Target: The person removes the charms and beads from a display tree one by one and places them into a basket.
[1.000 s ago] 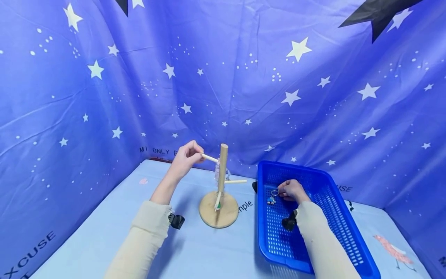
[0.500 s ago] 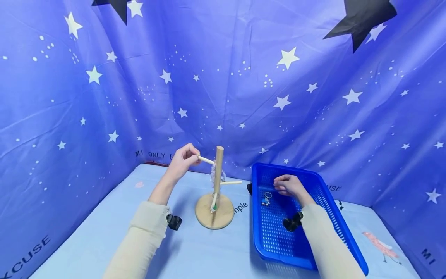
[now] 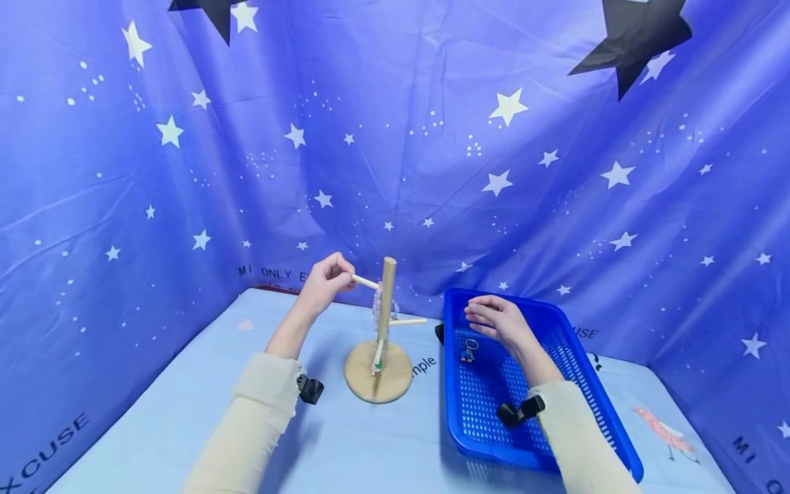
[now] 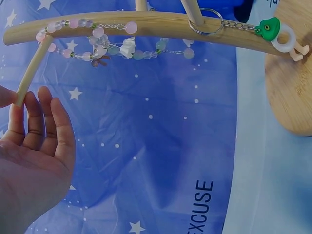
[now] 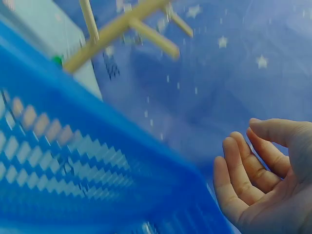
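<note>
My left hand [image 3: 322,285] pinches the outer end of an upper peg [image 4: 32,73] on a wooden stand [image 3: 386,302]. A bracelet of pink and clear beads [image 4: 78,23] hangs from that peg against the post. On a lower front peg hangs a keychain with a green-capped figure [image 4: 269,29], its ring around the peg. My right hand [image 3: 501,322] holds nothing, its fingers loosely bent, above the blue basket [image 3: 453,405]. Inside the basket, below that hand, lies a keychain with a small blue figure [image 3: 468,355].
The stand's round base [image 3: 364,384] rests on a light blue cloth [image 3: 364,453], left of the basket. One bare peg [image 3: 410,322] points right toward the basket. A star-printed purple curtain [image 3: 395,137] hangs behind and at both sides.
My right hand lets go of the blue-figure keychain, which now lies in the basket, then rises and shifts left. My left hand keeps its pinch on the peg. The head view shifts slightly.
</note>
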Available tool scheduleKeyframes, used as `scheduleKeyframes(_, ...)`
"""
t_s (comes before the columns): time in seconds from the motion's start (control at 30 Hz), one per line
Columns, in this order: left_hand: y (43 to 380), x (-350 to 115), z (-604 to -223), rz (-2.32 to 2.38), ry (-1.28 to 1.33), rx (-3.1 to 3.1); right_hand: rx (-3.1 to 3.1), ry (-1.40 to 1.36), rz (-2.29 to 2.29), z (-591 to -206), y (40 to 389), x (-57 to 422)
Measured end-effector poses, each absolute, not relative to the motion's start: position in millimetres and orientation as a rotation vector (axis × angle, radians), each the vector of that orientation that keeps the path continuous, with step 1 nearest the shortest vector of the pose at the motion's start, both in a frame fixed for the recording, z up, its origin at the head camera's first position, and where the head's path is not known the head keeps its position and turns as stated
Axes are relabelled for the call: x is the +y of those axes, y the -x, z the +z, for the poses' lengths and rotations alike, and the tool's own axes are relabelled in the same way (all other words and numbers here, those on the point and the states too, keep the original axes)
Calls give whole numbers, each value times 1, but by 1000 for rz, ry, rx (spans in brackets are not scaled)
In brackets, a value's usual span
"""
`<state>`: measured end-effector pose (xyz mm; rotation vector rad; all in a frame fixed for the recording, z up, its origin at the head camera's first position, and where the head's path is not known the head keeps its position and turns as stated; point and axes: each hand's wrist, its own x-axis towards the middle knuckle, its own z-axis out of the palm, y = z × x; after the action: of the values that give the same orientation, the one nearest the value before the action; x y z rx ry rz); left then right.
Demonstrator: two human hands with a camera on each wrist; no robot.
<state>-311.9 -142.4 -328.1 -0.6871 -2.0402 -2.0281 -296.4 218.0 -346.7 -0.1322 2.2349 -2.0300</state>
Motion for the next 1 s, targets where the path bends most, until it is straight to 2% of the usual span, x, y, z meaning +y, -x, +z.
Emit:
scheduleKeyframes(0.47,317,-134,-328,-2055,683,-2014,2211,146,-2086,-342,255,163)
scheduleKeyframes(1.0,312,-140,-333,-2044,625,-2027,2129,276,-2217,-373,218,79)
